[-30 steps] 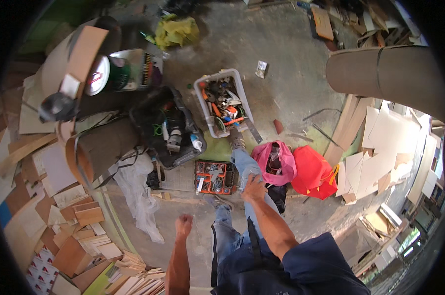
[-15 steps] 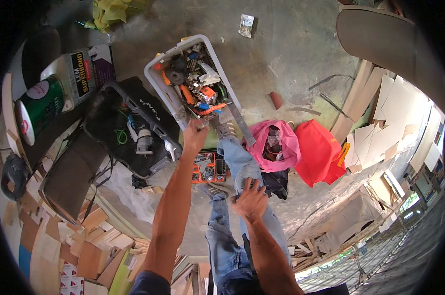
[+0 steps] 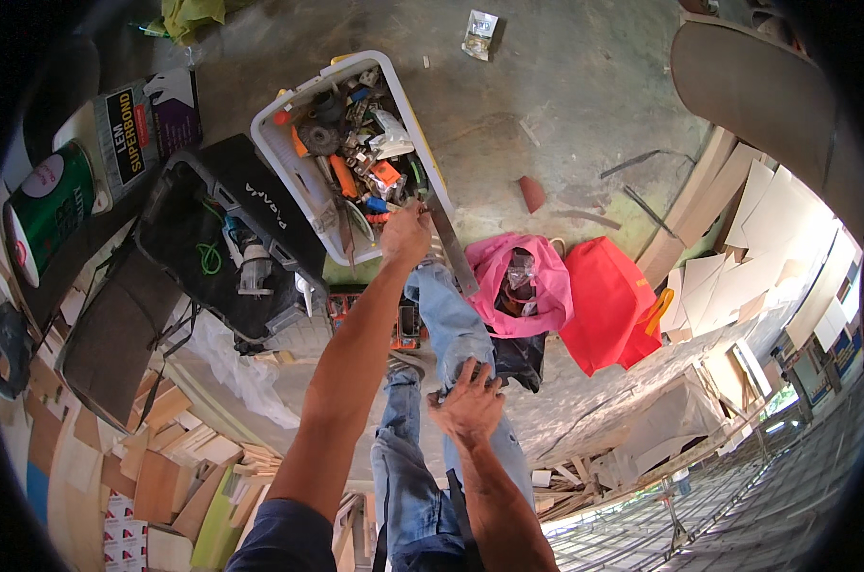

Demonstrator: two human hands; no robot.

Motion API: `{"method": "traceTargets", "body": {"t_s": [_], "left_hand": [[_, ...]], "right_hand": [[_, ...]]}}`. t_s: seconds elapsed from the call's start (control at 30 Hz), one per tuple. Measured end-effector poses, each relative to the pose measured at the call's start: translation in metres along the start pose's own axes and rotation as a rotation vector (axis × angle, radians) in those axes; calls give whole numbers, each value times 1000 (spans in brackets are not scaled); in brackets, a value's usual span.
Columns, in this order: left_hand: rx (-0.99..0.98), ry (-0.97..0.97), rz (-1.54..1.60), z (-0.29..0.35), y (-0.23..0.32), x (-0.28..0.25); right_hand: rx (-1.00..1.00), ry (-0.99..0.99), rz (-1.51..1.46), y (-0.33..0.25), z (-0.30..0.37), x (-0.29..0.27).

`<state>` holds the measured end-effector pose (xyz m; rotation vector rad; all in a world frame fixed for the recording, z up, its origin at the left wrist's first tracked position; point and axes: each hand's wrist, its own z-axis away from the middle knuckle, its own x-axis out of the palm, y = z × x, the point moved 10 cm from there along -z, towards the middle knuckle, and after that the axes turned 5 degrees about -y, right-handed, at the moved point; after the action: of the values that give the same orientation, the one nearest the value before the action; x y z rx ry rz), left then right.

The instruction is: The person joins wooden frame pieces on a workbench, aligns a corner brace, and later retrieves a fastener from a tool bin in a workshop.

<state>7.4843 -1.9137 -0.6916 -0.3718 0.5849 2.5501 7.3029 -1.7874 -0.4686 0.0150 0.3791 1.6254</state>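
Note:
A grey-white plastic crate [image 3: 415, 114] stands on the floor ahead of me, filled with a jumble of tools and small parts. My left hand [image 3: 408, 234] is at its near right corner, fingers curled closed; what they hold, if anything, is hidden. Beside those fingers lie an orange piece [image 3: 379, 218] and a blue piece [image 3: 377, 204]. A flat metal strip [image 3: 454, 253] slants over the crate's corner, just right of this hand. My right hand [image 3: 467, 402] rests on my jeans at the knee, fingers spread and holding nothing.
Left of the crate lies an open black tool case [image 3: 179, 229] with a power tool [image 3: 254, 269] in it. A pink bag [image 3: 556, 291] and a red bag [image 3: 604, 305] sit to the right. An orange organizer [image 3: 408, 324] is partly hidden by my arm. Wood offcuts [image 3: 155, 486] lie at lower left.
My left hand has moved right along the crate's near end, toward the metal strip, and now covers part of the orange piece. My right hand stays on the knee. The view has shifted slightly.

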Motion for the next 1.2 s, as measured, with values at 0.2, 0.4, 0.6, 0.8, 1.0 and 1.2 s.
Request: {"method": "traceTargets", "body": {"t_s": [0.2, 0.4, 0.6, 0.8, 1.0, 1.2], "left_hand": [[228, 322, 234, 37, -22, -56], [75, 632, 745, 65, -112, -128], [149, 562, 996, 77, -101, -161], [170, 622, 1108, 71, -81, -176], [165, 691, 1081, 81, -62, -183], [162, 708, 1102, 98, -67, -184]], "right_hand": [[-26, 36, 28, -5, 2, 0], [-23, 34, 38, -11, 5, -3], [16, -18, 29, -12, 6, -3], [4, -25, 99, -16, 5, -1], [3, 8, 113, -18, 5, -2], [5, 21, 103, -16, 4, -2]]}}
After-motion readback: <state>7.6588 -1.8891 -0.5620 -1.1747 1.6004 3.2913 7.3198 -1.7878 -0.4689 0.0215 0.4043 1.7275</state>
